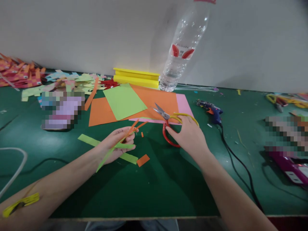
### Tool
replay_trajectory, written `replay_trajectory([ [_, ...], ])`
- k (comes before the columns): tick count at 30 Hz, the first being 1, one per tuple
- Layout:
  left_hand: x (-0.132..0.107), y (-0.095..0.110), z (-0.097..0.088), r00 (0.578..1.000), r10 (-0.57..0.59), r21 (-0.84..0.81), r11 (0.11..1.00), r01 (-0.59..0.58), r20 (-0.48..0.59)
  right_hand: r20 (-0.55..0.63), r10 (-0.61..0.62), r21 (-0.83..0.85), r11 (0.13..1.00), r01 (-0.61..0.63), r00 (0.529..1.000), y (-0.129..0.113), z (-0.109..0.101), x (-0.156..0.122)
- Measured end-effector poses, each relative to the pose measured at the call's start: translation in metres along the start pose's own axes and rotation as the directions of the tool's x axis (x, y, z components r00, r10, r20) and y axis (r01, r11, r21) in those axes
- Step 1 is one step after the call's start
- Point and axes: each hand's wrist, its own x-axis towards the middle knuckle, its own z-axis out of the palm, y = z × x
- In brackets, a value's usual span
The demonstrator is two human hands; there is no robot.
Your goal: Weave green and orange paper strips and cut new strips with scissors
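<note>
The thin paper strips [125,138], orange and light green, sit pinched between thumb and fingers of the left hand [115,144], which is closed on them just above the green table [156,186], near its front middle; their free ends fan out past the fingertips and droop, so they look limp and easy to crease. The right hand [187,134] lies over the handles of the scissors [168,120], one loop yellow, one red, with the short steel blades slightly parted and pointing away onto the pink sheet [184,104]; whether the fingers are through the loops or only resting on them cannot be told. Handling this well seems to call for a light, flat pinch close to the strip ends, so they stay aligned and uncrumpled, and a settled grip in both loops before the blades leave the table. Around them lie a loose green strip [88,139] and an orange scrap [143,159]. Beyond are flat matt sheets, orange [154,101] and light green [122,101], overlapping; behind, a folded yellow card stack [136,77] and a clear ribbed plastic bottle [183,48] by the wall. A blue glue gun [211,110] lies to the right, and a heap of cut paper [72,81] to the left.
</note>
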Motion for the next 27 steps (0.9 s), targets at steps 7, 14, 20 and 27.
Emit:
replay_trajectory([
  [7,-0.002,-0.002,0.006,0.997,-0.075,0.042,0.996,0.074,0.01,-0.109,-0.13,0.236,0.96,0.153,0.985,-0.015,-0.014,-0.005],
  [14,-0.008,-0.004,0.02,0.971,-0.23,0.265,0.934,0.24,-0.069,0.085,-0.48,0.849,0.494,0.189,0.873,-0.062,-0.016,-0.026],
  [20,-0.012,0.004,0.02,0.986,-0.151,0.359,0.926,0.116,0.07,0.249,-0.196,0.908,0.389,-0.158,0.948,-0.053,-0.008,-0.025],
  [27,-0.009,0.0,0.007,0.977,0.13,0.525,0.827,-0.202,0.171,0.36,0.039,0.876,0.328,-0.353,0.932,-0.043,-0.008,-0.02],
])
